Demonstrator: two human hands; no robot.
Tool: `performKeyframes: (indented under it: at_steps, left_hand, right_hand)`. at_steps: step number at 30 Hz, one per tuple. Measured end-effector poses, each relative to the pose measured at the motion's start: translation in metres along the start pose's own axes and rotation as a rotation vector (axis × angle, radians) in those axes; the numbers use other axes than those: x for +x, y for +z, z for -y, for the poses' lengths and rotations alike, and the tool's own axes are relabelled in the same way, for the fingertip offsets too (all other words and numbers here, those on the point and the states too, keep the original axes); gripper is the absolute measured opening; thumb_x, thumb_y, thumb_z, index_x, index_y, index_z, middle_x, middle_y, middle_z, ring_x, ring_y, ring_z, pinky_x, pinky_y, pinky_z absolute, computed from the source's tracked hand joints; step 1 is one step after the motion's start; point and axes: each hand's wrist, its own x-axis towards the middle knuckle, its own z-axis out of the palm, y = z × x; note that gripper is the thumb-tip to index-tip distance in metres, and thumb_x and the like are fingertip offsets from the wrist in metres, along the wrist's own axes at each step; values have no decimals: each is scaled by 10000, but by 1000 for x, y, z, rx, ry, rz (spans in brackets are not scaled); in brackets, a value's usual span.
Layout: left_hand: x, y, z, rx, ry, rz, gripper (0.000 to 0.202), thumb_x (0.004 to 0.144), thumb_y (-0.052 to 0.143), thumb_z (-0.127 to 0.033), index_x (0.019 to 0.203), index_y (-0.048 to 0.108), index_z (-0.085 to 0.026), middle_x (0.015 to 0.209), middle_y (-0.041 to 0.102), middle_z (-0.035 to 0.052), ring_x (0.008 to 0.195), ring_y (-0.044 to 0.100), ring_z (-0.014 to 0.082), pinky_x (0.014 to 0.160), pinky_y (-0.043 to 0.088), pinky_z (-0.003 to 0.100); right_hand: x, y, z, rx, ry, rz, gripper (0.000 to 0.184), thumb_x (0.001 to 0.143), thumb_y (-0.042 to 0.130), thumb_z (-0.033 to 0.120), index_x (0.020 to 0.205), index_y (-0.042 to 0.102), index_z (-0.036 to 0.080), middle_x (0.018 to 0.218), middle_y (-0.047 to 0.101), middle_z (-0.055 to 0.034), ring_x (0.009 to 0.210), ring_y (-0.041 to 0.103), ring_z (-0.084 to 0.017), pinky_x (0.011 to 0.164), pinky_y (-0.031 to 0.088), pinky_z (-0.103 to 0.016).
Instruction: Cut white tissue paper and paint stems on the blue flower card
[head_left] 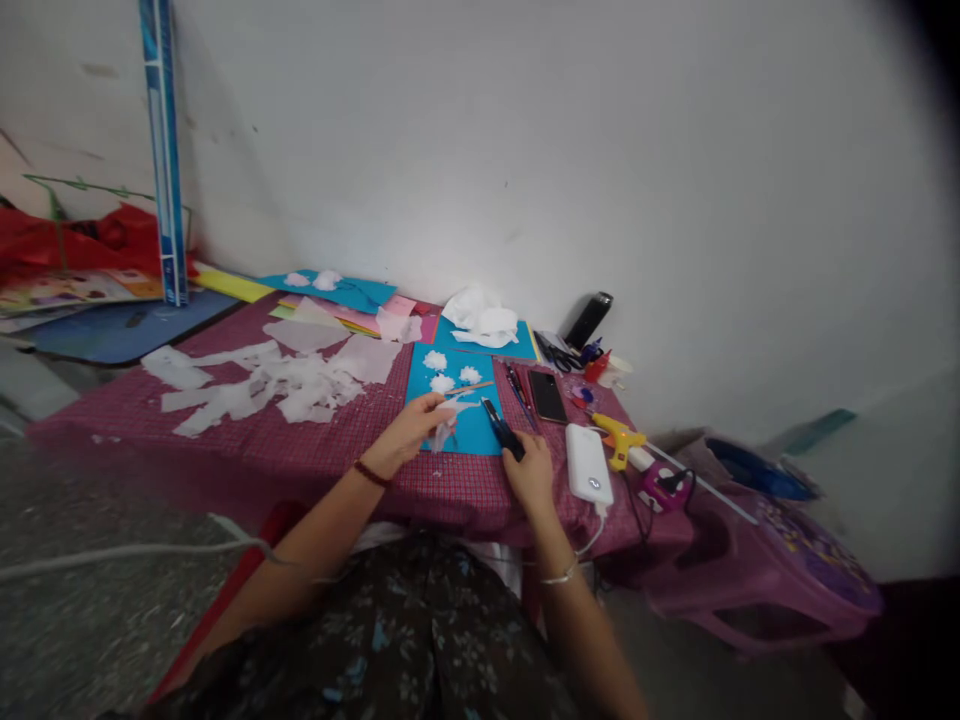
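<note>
My left hand (416,425) pinches a thin brown stick (476,387) together with a torn strip of white tissue paper (444,432). In my right hand (534,472) is a dark tool (502,430) with a pale tip, which looks like a box cutter; its tip points towards the tissue strip. Both hands are over the near part of a blue sheet (474,435). Three white paper puffs (435,360) lie on that sheet, just beyond my left hand.
Torn tissue strips (247,385) spread over the checked tablecloth (450,490) at left. Crumpled tissue (480,312) sits at the back. On the right are a phone (547,396), a white power bank (589,463), a yellow glue gun (619,438), scissors (559,355) and a black bottle (589,320).
</note>
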Motion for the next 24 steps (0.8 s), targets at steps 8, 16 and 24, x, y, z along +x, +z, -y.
performKeyframes:
  at_steps: [8, 16, 24]
  left_hand:
    - [-28, -19, -5, -474, -75, -32, 475, 642, 800, -401, 970, 538, -181, 692, 591, -31, 446, 363, 29, 404, 238, 159]
    - [-14, -57, -24, -617, -222, -43, 388, 665, 839, -376, 845, 545, -198, 480, 394, -122, 390, 273, 32, 371, 209, 149]
    - [25, -35, -49, -572, -264, 63, 392, 703, 824, -433, 793, 546, -172, 501, 422, -100, 396, 292, 27, 388, 221, 151]
  right_hand:
    - [1, 7, -9, -34, 1, -34, 368, 843, 552, 283, 1157, 692, 152, 1050, 693, -140, 1039, 626, -301, 968, 499, -490]
    - [4, 10, 5, -117, 158, -57, 416, 810, 587, 249, 1205, 685, 164, 1135, 697, -131, 1098, 625, -291, 1007, 488, -476]
    - [16, 9, 19, -35, 239, -174, 488, 861, 558, 269, 1322, 611, 120, 1257, 617, -215, 1192, 557, -367, 1022, 427, -582]
